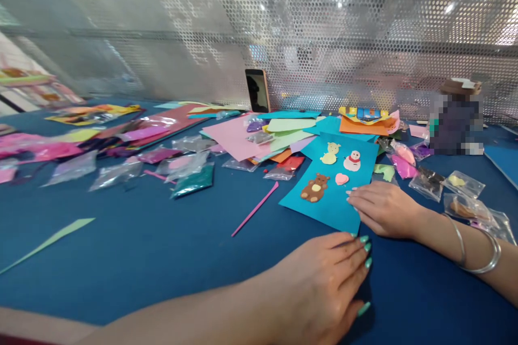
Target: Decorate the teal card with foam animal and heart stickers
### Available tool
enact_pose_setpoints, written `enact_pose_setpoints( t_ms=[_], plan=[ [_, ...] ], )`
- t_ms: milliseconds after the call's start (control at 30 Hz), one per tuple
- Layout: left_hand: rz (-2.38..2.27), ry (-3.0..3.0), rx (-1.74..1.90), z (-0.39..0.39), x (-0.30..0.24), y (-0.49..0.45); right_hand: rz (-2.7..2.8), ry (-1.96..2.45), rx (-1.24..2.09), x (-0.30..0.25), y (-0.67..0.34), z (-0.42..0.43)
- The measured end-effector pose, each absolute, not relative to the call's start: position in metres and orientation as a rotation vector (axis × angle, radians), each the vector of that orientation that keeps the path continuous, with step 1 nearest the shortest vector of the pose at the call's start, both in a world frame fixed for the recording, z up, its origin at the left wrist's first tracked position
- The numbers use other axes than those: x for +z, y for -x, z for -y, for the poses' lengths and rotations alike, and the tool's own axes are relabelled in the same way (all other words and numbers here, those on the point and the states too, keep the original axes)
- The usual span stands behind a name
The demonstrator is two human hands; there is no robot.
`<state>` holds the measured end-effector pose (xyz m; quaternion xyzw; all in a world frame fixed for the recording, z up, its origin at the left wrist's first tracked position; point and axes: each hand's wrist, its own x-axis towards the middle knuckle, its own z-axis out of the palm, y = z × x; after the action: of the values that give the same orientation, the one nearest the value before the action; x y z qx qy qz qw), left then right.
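Note:
A blue sheet of paper (294,198) lies on the table with several cut-out figures on it: a brown bear (314,188), a pale yellow animal (329,154), a snowman (353,161) with a red scarf and a pink heart (342,179). My right hand (386,209), silver bangles at its wrist, rests flat over the sheet's right edge, fingers extended. Palm down, my left hand (338,280) lies by the sheet's near corner, its green-nailed fingers stretched to the right. Nothing shows in either hand, though both palms are hidden.
Left of the sheet lie a pink stick (256,209) and a green paper strip (52,240). Small bags (194,180) and coloured papers (232,140) cover the back. A phone (257,90) leans against a perforated metal screen (162,27). More bags (465,184) lie right.

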<state>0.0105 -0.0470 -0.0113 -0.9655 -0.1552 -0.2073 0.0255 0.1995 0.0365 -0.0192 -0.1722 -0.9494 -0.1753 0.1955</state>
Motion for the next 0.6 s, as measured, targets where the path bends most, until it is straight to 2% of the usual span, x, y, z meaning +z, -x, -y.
enact_pose_setpoints(
  t_ms=[200,433,600],
  plan=[
    [0.484,3.132,-0.311,0.044,0.000,-0.011,2.672,0.503,-0.467,-0.020,-0.199,-0.036],
    [0.503,2.895,-0.676,0.044,-0.011,-0.008,2.609,0.481,-0.499,-0.019,-0.199,-0.038],
    [0.410,2.929,-0.687,0.050,0.008,-0.003,2.386,0.119,-0.649,-0.008,-0.198,-0.025]
  ],
)
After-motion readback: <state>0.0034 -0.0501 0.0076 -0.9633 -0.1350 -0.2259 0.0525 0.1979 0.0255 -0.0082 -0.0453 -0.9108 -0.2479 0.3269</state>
